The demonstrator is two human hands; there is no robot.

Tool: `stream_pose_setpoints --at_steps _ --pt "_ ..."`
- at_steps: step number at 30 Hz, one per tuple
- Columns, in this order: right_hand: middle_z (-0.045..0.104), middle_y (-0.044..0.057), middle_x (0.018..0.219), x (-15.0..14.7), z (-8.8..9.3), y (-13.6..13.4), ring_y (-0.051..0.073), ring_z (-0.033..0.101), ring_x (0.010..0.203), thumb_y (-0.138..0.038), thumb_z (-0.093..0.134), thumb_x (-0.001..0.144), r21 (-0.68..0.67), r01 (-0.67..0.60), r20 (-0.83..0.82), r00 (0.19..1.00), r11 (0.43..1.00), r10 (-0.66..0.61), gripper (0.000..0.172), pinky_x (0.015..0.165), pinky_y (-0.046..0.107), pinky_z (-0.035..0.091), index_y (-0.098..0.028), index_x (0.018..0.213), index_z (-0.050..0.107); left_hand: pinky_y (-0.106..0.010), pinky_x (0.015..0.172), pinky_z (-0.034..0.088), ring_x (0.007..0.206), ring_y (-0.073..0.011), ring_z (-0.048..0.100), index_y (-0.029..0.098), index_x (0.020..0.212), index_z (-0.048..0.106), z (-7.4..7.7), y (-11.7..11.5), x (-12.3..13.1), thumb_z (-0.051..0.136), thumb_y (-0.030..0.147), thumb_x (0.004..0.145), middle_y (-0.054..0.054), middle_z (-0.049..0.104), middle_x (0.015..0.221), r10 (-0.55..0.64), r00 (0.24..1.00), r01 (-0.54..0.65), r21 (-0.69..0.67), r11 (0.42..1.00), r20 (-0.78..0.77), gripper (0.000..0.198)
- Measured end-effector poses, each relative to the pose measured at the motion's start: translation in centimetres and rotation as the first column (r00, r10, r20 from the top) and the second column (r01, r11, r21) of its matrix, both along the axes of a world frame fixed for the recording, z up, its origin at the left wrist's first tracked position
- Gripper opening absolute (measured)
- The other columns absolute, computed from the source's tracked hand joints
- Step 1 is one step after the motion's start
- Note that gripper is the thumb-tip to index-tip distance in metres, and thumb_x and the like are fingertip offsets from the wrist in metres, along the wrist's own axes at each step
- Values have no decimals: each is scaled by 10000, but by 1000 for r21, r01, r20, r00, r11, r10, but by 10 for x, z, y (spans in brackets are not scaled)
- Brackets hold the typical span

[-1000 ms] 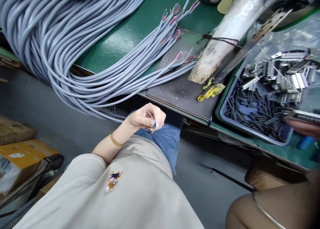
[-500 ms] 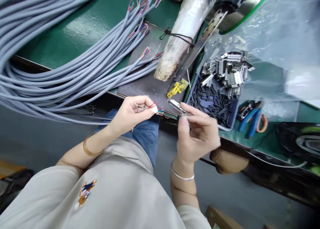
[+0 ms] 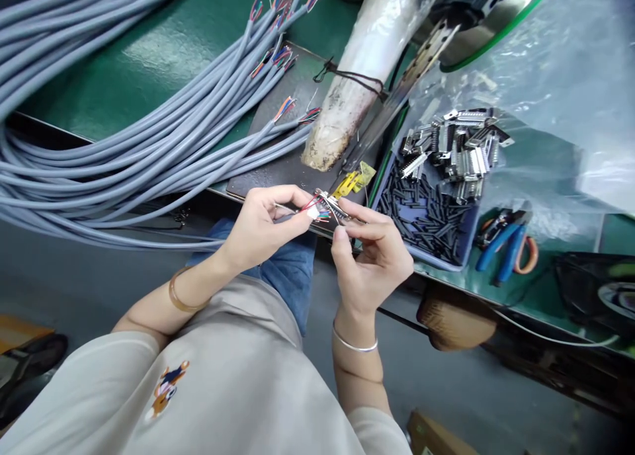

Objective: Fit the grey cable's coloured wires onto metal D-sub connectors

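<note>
My left hand is closed in a pinch around the end of a grey cable. A white wrap and thin coloured wires stick out past its fingertips. Between the index finger and thumb of my right hand is one end of a metal multi-pin connector. Its other end lies right against the wires, close to my left fingertips. A thin pale wire crosses over the connector towards my right thumb; I cannot tell whether any wire is joined to a pin.
Grey cables with stripped ends spread over the green table. A soldering iron with a yellow clip lies beside a plastic-wrapped roll. The tray holds connectors and black tubing pieces. Blue-handled pliers lie to the right.
My right hand has moved left with the connector, bringing it from a small gap up against the wires. My left hand keeps its pinch, nearly in place.
</note>
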State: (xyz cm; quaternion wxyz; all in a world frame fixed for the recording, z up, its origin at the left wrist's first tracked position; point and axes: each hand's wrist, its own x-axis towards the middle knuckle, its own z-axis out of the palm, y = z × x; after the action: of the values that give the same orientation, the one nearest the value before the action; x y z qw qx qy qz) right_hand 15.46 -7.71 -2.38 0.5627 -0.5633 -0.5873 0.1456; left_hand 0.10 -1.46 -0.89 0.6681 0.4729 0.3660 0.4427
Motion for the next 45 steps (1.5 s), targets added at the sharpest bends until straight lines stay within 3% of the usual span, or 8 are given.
stream_pose_setpoints --at_steps 15,24,35,45 --pt "786 46 1123 3 3 6 206 769 1023 -134 679 870 41 -30 22 999 999 29 108 855 377 663 -237 867 648 -203 633 497 702 -105 587 140 681 655 3 8 2 775 277 758 -29 693 771 11 999 -10 31 999 -43 199" --pt "793 50 1103 4 12 11 219 781 969 -127 702 846 79 -8 165 986 997 -5 101 803 395 678 -219 846 662 -219 651 514 729 -120 619 148 686 657 8 10 1 801 340 763 -39 716 806 14 998 -11 41 999 -54 253" --pt "805 49 1067 5 1 6 220 792 915 -129 684 846 120 6 197 980 993 -29 114 753 368 670 -222 827 621 -214 600 474 656 -103 564 147 673 635 8 7 2 768 314 761 -20 668 726 12 997 -12 -8 1000 -77 231" --pt "811 48 1061 3 1 8 227 799 877 -126 699 843 187 29 295 952 982 -84 119 724 360 668 -232 857 646 -203 627 487 683 -103 573 158 668 596 11 -1 7 681 234 803 -20 662 753 109 984 -93 115 989 -142 177"
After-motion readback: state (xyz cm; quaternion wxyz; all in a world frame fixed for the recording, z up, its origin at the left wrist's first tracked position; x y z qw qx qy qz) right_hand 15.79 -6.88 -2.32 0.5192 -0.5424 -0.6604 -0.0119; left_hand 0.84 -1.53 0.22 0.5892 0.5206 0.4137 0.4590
